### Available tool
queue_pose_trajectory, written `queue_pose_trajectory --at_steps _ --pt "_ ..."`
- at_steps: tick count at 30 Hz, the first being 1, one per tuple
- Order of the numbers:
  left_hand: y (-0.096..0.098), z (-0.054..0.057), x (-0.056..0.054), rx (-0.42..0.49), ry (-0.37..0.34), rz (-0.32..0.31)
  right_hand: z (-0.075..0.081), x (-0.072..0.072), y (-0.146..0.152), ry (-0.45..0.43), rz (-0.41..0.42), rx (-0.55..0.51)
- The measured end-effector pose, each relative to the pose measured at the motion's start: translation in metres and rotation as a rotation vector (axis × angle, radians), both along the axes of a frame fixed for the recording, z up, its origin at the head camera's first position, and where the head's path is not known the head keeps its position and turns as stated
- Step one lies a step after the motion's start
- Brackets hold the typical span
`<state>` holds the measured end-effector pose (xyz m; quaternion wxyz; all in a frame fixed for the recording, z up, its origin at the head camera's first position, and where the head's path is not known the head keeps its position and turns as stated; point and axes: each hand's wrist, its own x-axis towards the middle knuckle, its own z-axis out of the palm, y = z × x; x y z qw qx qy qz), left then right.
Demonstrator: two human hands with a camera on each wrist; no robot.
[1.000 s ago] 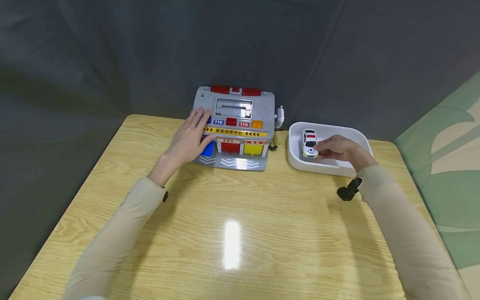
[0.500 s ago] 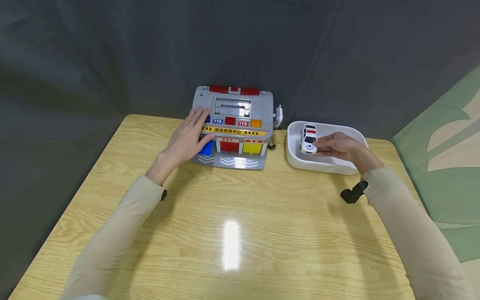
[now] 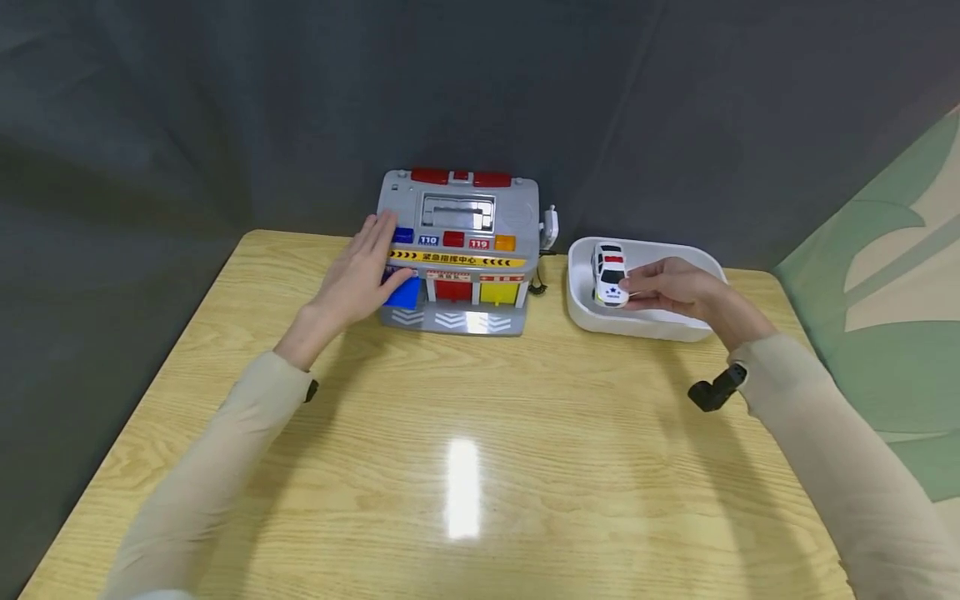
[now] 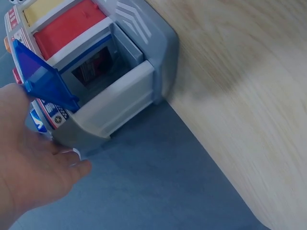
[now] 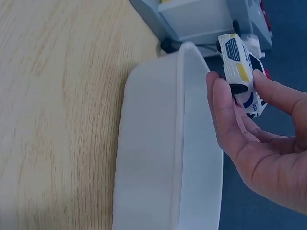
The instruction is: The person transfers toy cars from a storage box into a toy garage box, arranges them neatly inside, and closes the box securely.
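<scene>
A grey toy emergency station point(image 3: 517, 212) stands at the table's back edge. My left hand point(image 3: 348, 275) rests on its left side, fingers straight along the roof. In the left wrist view the blue door point(image 4: 45, 81) is swung up, the thumb beside it, and the bay behind it shows. The red door point(image 3: 453, 290) and yellow door point(image 3: 498, 292) are down. With thumb and fingers, my right hand point(image 3: 678, 292) pinches a white toy police car point(image 3: 611, 279) by its side. The car is raised over the left end of the white bin point(image 3: 637, 327).
A dark curtain point(image 3: 450, 83) hangs right behind the table point(image 3: 375, 467). A coiled black cord point(image 3: 537, 286) and a white handset point(image 3: 551, 227) sit on the station's right side, between it and the bin. A leaf-patterned cloth point(image 3: 900, 275) borders the right edge.
My right hand has lifted the toy police car up from the bin's floor. The left hand stays at the station, and the blue door remains raised. The head view has shifted slightly.
</scene>
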<state>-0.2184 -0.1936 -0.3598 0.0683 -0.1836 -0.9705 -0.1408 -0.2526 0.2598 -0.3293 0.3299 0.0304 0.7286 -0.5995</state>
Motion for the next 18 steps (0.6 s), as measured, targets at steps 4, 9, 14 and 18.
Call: queue_pose_trajectory --at_steps 4,9,14,18 --pt "-0.009 0.000 0.001 -0.030 0.000 0.009 0.002 0.007 -0.008 0.003 0.039 -0.007" --pt "-0.019 -0.001 0.001 -0.052 0.011 0.005 0.003 0.020 -0.022 0.025 0.084 0.002" --pt "-0.022 -0.003 0.002 -0.029 0.043 -0.013 0.000 0.027 -0.034 0.035 0.107 -0.026" --pt "-0.021 -0.006 0.001 0.007 0.070 -0.026 -0.005 0.031 -0.039 0.028 0.105 -0.046"
